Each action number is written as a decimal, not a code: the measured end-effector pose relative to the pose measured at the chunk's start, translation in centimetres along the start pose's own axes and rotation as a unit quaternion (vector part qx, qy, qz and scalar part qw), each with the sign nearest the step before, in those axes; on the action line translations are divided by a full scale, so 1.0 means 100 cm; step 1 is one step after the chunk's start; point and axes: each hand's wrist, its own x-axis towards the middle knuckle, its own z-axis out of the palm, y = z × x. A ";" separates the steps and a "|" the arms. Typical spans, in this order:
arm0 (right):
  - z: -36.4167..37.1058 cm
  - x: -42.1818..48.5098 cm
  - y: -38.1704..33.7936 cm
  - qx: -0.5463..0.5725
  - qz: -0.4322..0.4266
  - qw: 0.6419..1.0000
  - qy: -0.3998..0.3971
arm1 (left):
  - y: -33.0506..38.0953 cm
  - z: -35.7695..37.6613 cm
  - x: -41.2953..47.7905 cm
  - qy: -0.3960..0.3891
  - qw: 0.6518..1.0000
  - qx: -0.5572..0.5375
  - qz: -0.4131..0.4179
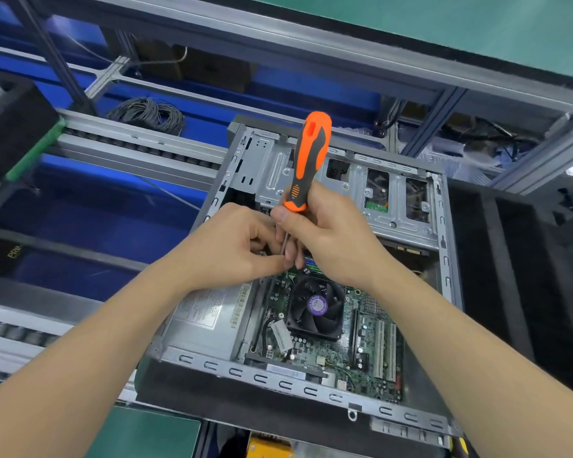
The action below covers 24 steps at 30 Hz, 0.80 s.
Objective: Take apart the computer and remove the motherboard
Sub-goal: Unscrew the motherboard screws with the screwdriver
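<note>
Foam block [12, 127], black, seen at far left beside a roller conveyor rail [139, 150]. Coil of grey cable [148, 114] lying behind the rail on a blue surface.

Computer case [280, 385] laid on its side at centre, side panel off, resting on dark foam on the counter. Power supply [209, 320] noted in the case's left part, label facing up.

Left hand [242, 246] held over the case above the power supply. Fingers curled, thumb and forefinger pinched together at the lower end of the screwdriver's shaft. Whether a screw is caught between them cannot be told.

Screwdriver [310, 160], orange and black handle, held nearly upright, tip pointing down into the case and hidden by the fingers.

CPU fan [316, 307], black with a purple hub sticker, seated on the motherboard directly below both hands.

Right hand [328, 239] wrapped round the base of the handle. Thumb pressed against the handle's collar, remaining fingers curled round the shaft.

Motherboard [374, 358], green, seated in the case's lower right part, white slots visible. Drive cage [394, 200] mounted at the case's far end. Black foam tray [510, 276] placed to the right of the case.
</note>
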 end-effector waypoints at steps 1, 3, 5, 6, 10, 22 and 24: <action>0.000 0.000 -0.001 0.003 0.001 1.000 0.000 | 0.000 0.000 0.000 0.000 1.000 0.000 0.000; 0.000 0.000 -0.001 0.007 0.002 1.000 0.000 | 0.000 0.000 0.000 -0.002 1.000 0.001 0.002; 0.000 0.000 -0.002 0.007 0.000 1.000 0.000 | 0.000 0.000 0.000 -0.004 1.000 -0.002 0.005; 0.000 0.000 -0.002 0.004 -0.001 1.000 0.001 | 0.000 0.000 0.000 -0.004 1.000 -0.003 0.007; -0.001 -0.002 -0.001 -0.001 -0.006 1.000 -0.009 | -0.003 0.000 0.001 -0.008 1.000 0.003 0.018; -0.026 0.005 -0.036 0.003 -0.050 0.965 -0.256 | -0.007 -0.017 -0.007 -0.103 0.984 -0.138 0.040; -0.028 0.004 -0.043 -0.025 -0.049 0.965 -0.258 | -0.003 -0.018 -0.010 -0.111 0.983 -0.143 0.028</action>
